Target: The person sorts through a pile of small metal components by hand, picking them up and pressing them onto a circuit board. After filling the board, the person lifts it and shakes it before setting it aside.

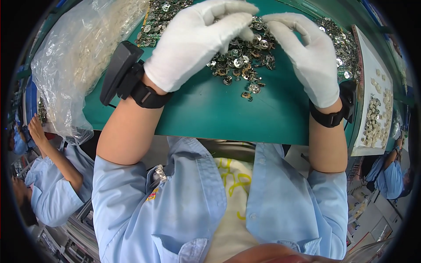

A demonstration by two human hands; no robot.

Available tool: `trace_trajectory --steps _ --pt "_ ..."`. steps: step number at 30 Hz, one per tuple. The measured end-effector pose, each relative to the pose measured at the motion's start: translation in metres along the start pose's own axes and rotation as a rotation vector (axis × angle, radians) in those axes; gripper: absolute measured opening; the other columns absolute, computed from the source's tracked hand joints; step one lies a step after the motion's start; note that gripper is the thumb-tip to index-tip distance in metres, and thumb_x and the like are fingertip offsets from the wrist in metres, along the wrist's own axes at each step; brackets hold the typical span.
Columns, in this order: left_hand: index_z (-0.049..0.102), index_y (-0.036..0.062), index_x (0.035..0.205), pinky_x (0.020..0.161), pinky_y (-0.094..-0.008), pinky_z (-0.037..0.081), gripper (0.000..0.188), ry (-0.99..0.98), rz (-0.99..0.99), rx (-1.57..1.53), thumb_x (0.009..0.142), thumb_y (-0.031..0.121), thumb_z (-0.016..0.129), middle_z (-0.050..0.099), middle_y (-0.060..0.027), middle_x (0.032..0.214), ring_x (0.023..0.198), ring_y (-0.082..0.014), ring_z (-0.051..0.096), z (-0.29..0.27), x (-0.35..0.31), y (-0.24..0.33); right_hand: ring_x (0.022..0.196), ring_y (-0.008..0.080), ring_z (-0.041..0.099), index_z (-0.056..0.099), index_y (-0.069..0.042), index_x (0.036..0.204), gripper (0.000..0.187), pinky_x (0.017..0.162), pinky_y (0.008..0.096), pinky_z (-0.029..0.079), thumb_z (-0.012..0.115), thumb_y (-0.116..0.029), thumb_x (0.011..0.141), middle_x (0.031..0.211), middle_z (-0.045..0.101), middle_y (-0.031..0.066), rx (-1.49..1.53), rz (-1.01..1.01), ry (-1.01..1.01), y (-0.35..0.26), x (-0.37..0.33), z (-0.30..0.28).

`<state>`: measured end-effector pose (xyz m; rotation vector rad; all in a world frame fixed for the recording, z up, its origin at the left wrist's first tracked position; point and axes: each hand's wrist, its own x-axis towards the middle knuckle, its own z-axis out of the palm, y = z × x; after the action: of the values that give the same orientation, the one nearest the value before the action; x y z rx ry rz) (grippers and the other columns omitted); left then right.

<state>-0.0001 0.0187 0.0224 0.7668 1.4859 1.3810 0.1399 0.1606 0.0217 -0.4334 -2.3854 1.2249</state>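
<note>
Both my hands wear white gloves and meet over a loose heap of small shiny metal parts (pixel 247 57) on a green work surface (pixel 206 114). My left hand (pixel 197 41) reaches in from the left, its fingers bent and drawn together at the tips. My right hand (pixel 307 52) comes from the right, its thumb and fingers curved into a pinch. The two sets of fingertips nearly touch at the heap's upper part. Anything held between them is too small or hidden to make out.
A clear plastic bag (pixel 74 65) of pale pieces lies at the left. More metal parts (pixel 160 19) fill the area behind my left hand, and others (pixel 342 48) lie at right. A white tray (pixel 362 136) holds small parts. Co-workers (pixel 57 184) sit at both sides.
</note>
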Motion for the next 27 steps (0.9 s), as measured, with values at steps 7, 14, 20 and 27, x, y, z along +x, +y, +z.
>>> trace_trajectory --steps 7,14,20,27 --pt "0.04 -0.0031 0.132 0.074 -0.0234 0.047 0.044 -0.488 0.701 -0.37 0.093 0.013 0.053 0.059 -0.0119 0.107 0.083 -0.0147 0.057 -0.022 0.029 -0.037 0.093 0.0122 0.059 0.065 0.002 0.105 0.022 0.082 0.0247 0.045 0.058 -0.011 0.089 0.099 0.065 0.0069 0.187 0.129 0.089 -0.001 0.0 0.001" --pt "0.026 -0.0039 0.14 0.093 -0.0298 0.046 0.061 -0.324 0.031 -0.724 0.089 0.005 0.058 0.052 -0.0152 0.122 0.107 -0.0202 0.056 -0.007 -0.001 -0.013 0.09 0.0157 0.06 0.065 0.002 0.102 0.019 0.079 0.0261 0.046 0.061 -0.003 0.084 0.098 0.064 0.0105 0.215 -0.042 0.15 -0.006 -0.003 0.008" --pt "0.019 -0.0009 0.144 0.098 -0.0318 0.045 0.072 -0.666 0.495 -0.565 0.084 -0.003 0.06 0.044 -0.0148 0.133 0.115 -0.0212 0.053 -0.009 0.016 -0.037 0.096 0.0226 0.06 0.066 -0.002 0.105 0.027 0.086 0.0302 0.047 0.065 -0.001 0.078 0.11 0.061 0.0116 -0.284 -0.546 -0.042 -0.013 0.0 0.017" --pt "0.02 0.0007 0.144 0.098 -0.0326 0.047 0.071 -0.547 -0.063 -1.047 0.085 -0.004 0.058 0.04 -0.0136 0.136 0.117 -0.0206 0.052 -0.004 -0.005 -0.011 0.096 0.0242 0.06 0.066 -0.003 0.105 0.027 0.085 0.0293 0.047 0.066 -0.002 0.077 0.104 0.063 0.0116 -0.321 -0.633 -0.047 -0.004 0.006 0.01"
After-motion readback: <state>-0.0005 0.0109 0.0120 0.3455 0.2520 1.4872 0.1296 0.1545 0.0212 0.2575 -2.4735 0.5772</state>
